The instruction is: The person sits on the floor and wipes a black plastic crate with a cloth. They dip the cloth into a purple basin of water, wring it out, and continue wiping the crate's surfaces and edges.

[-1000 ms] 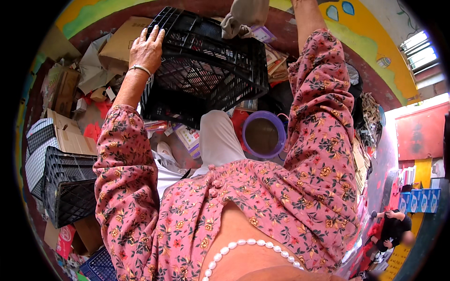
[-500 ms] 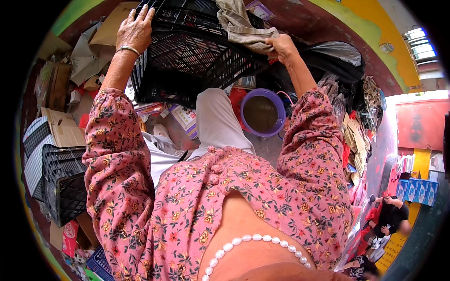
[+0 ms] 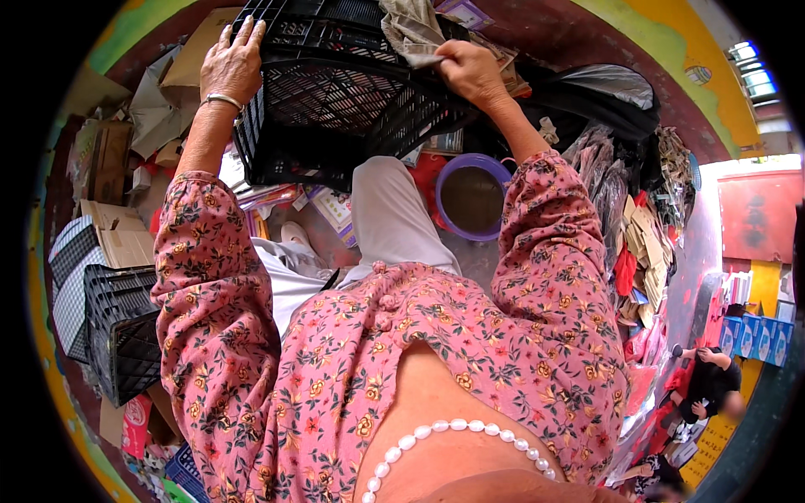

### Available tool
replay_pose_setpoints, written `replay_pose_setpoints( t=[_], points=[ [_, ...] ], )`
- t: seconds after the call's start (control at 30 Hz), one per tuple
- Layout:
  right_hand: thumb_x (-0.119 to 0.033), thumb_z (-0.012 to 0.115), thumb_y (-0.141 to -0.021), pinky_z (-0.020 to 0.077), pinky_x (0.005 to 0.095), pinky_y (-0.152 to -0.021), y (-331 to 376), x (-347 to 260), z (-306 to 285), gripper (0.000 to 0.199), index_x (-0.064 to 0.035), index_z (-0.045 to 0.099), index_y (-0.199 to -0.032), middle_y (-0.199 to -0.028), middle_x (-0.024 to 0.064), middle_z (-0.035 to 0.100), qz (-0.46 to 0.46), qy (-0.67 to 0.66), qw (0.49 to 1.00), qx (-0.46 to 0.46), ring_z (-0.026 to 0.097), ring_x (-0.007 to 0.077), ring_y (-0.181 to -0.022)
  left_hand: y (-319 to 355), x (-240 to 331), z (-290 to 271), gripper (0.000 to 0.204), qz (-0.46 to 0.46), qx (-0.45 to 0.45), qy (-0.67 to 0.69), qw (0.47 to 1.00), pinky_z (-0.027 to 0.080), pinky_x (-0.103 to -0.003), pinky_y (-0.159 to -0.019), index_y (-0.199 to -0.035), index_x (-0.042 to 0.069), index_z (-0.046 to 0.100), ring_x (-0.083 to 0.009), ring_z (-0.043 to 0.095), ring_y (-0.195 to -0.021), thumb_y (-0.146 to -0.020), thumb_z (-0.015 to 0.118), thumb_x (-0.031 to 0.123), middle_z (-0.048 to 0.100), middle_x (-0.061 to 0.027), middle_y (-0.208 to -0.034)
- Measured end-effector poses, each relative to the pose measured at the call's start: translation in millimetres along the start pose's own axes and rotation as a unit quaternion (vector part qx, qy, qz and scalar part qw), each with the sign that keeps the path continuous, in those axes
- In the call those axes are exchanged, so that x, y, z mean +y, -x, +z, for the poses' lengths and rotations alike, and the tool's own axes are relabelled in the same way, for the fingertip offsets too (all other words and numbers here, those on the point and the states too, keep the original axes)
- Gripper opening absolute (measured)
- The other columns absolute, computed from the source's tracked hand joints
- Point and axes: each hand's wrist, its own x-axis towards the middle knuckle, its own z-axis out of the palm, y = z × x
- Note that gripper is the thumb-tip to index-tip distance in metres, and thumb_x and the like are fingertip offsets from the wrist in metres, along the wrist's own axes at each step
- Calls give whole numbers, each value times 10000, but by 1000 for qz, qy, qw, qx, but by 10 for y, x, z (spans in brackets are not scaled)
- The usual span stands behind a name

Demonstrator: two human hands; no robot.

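Observation:
A black plastic crate (image 3: 314, 126) with lattice sides stands tilted before me, its open side facing me. My left hand (image 3: 231, 70) lies on the crate's left edge, fingers stretched out and a little apart; its thumb is hidden. My right hand (image 3: 475, 71) is closed on a grey-beige cloth (image 3: 411, 32), which is bunched over the crate's upper right part. Just below my right forearm, a round purple bucket (image 3: 506, 176) holds murky brownish water.
Another black crate (image 3: 124, 335) stands at the left beside cardboard boxes (image 3: 117, 235). Plastic bags (image 3: 599, 159) and flattened cardboard (image 3: 650, 251) are heaped at the right. Booklets (image 3: 335, 210) lie on the floor by my legs. People (image 3: 713, 381) sit at the far right.
My right hand has moved left along the crate's top with the cloth, which is now more bunched up. My left hand stays on the crate's edge.

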Motion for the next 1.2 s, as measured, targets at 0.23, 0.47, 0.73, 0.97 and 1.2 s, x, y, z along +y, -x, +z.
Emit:
replay_pose_setpoints(
  t=[0.23, 0.47, 0.73, 0.97, 1.2],
  points=[
    [-197, 629, -728, 460, 328, -654, 29, -17, -133, 189, -44, 640, -837, -793, 115, 605, 27, -63, 997, 41, 600, 251, -722, 14, -14, 31, 598, -5, 10, 9, 1000, 351, -376, -993, -1325, 194, 372, -260, 381, -1239, -762, 499, 40, 374, -15, -1370],
    [-213, 622, -708, 470, 374, -694, 14, -101, -72, 190, -111, 636, -867, -896, 96, 603, -2, 28, 991, -134, 595, 294, -786, 14, -17, 96, 681, -8, 26, 41, 999, 346, -375, -996, -1331, 182, 351, -272, 366, -1246, -696, 508, -10, 368, -21, -1373],
    [-165, 591, -710, 465, 372, -677, -81, -83, 43, 149, -74, 552, -821, -775, 96, 569, -108, 152, 978, -93, 579, 297, -745, -2, -55, 40, 699, 3, -2, 43, 999, 350, -375, -994, -1338, 178, 336, -277, 368, -1244, -687, 516, -1, 365, -20, -1375],
    [-95, 550, -707, 438, 404, -677, -231, -316, 225, 112, -26, 479, -760, -754, 145, 546, -146, 60, 985, -73, 550, 331, -762, 12, -50, 84, 685, 3, 3, 29, 1000, 354, -376, -991, -1339, 185, 334, -276, 366, -1246, -701, 500, -1, 361, -19, -1377],
    [-38, 533, -706, 428, 392, -698, 24, -39, -13, 84, -18, 500, -781, -763, 159, 523, -70, 58, 984, -155, 529, 337, -778, 41, -10, 82, 676, 3, 18, 32, 999, 352, -375, -992, -1341, 183, 332, -278, 367, -1245, -710, 493, 1, 360, -19, -1378]
  ],
)
